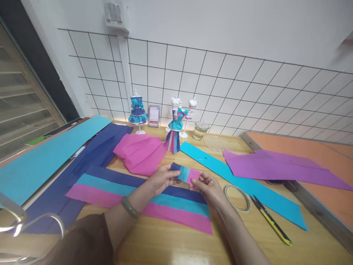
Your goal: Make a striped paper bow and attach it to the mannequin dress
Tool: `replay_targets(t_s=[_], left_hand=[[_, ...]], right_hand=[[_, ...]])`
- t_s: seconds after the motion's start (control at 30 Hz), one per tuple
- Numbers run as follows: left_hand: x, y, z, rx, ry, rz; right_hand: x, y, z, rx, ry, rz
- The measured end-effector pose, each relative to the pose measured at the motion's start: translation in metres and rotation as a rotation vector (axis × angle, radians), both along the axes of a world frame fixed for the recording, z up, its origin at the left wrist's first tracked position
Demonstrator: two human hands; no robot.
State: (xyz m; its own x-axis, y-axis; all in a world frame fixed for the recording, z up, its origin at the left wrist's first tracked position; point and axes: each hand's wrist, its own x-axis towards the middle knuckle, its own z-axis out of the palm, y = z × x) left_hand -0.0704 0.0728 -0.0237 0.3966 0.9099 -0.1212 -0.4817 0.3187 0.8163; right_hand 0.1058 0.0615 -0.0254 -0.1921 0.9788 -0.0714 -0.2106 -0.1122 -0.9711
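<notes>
A small striped piece of crepe paper [184, 173], navy, light blue and pink, is stretched between my two hands above the table. My left hand [163, 179] pinches its navy end between thumb and fingers. At the pink end, my right hand [205, 187] grips it the same way. Beneath both hands lies a long striped strip [176, 211] in the same three colours, partly covered by my left forearm. A roll of tape [237, 198] rests just right of my right hand, with a yellow-and-black craft knife [271, 221] beyond it.
Miniature dress forms stand at the back, one in a blue tiered dress [137, 110], another in a teal dress [175, 125]. Nearby are crumpled pink paper [140, 152], a glass jar [200, 130], a blue strip [248, 187] and purple paper [275, 165]. Navy paper [63, 195] covers the left side.
</notes>
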Motion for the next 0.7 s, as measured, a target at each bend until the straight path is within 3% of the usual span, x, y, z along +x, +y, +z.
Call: replay_targets(t_s=[0.17, 0.27, 0.43, 0.53, 0.7], left_hand=[[0.012, -0.004, -0.003, -0.196, -0.269, 0.013], [0.018, -0.008, -0.004, -0.213, -0.326, 0.019], [0.023, -0.011, -0.005, -0.118, -0.163, 0.055], [0.02, -0.008, -0.007, -0.1, -0.082, 0.155], [0.01, 0.001, -0.006, -0.114, 0.086, 0.337]], right_hand=[[-0.003, 0.002, -0.004, -0.003, 0.031, -0.081], [-0.006, 0.001, -0.003, 0.01, 0.045, -0.117], [-0.011, -0.004, -0.003, 0.028, 0.016, -0.08], [-0.012, -0.004, -0.005, 0.057, -0.036, -0.056], [0.002, 0.002, -0.006, 0.261, -0.342, -0.128]])
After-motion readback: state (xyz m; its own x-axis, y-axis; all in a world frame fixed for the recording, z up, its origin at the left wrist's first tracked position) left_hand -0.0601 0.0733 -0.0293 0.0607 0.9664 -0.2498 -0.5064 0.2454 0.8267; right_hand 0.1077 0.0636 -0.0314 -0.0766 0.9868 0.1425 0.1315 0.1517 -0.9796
